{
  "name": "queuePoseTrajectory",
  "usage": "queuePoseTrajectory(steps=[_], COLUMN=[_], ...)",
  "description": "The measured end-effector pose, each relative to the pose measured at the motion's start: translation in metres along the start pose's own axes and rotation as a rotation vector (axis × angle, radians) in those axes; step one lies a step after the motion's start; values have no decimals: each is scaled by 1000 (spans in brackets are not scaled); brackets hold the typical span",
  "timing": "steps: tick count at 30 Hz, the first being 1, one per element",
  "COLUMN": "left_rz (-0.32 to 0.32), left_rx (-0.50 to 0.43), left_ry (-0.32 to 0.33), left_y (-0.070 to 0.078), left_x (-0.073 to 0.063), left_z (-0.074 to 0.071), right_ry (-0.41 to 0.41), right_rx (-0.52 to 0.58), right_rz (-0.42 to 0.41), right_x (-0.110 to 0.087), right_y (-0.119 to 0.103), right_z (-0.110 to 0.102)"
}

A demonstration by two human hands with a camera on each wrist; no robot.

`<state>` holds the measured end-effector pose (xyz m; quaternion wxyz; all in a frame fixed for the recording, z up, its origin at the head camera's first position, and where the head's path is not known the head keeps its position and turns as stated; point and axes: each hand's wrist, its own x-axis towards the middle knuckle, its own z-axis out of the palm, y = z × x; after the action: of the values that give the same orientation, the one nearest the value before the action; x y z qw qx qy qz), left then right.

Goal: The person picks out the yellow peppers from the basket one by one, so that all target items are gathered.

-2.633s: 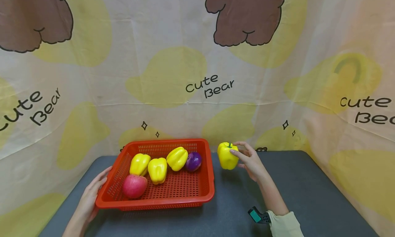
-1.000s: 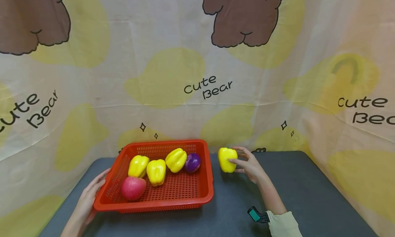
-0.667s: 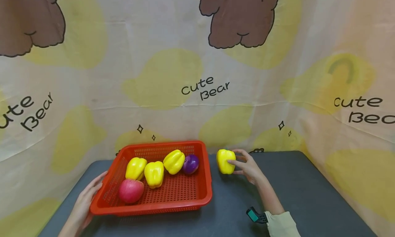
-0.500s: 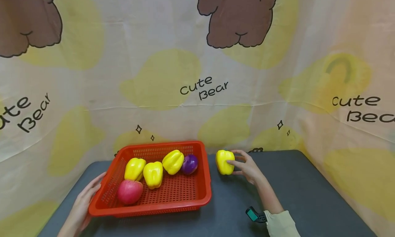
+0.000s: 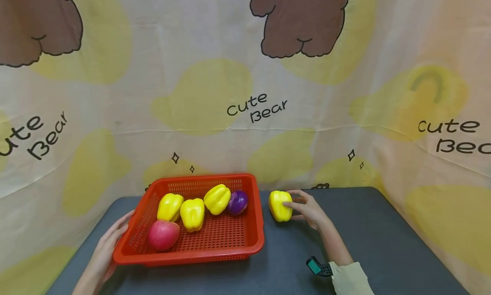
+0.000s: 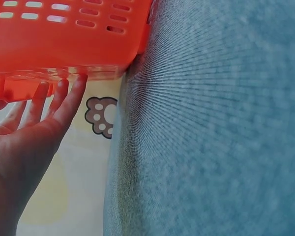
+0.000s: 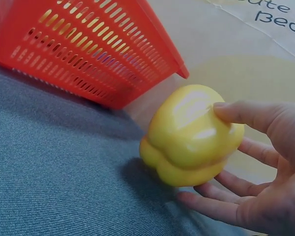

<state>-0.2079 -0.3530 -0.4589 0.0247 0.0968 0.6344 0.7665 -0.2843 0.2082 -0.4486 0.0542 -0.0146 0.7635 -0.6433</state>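
Your right hand [image 5: 311, 210] pinches a pepper [image 5: 278, 206] just right of the basket [image 5: 192, 256].
The pepper is glossy yellow, plump and lobed, with pale highlights; your left hand [image 5: 104, 249], fingers extended, touches the red basket's left side.

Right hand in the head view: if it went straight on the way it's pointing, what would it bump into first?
Beyond the pepper it holds, the right hand would probably meet the basket near its far right corner. Depth is unclear, so it might pass behind, toward the cloth.
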Motion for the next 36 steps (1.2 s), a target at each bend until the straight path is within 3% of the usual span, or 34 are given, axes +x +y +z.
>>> queuePoseTrajectory(steps=[8,21,36], left_rz=[-31,20,-14], left_rx=[18,-14,20], left_ry=[41,9,42], left_y=[1,0,-1], left_x=[0,0,0], left_z=[1,3,1], right_ry=[2,-11,-64], right_rx=[-30,-22,10], right_rz=[14,46,107], right_x=[1,4,4], right_y=[5,11,12], right_z=[1,0,-5])
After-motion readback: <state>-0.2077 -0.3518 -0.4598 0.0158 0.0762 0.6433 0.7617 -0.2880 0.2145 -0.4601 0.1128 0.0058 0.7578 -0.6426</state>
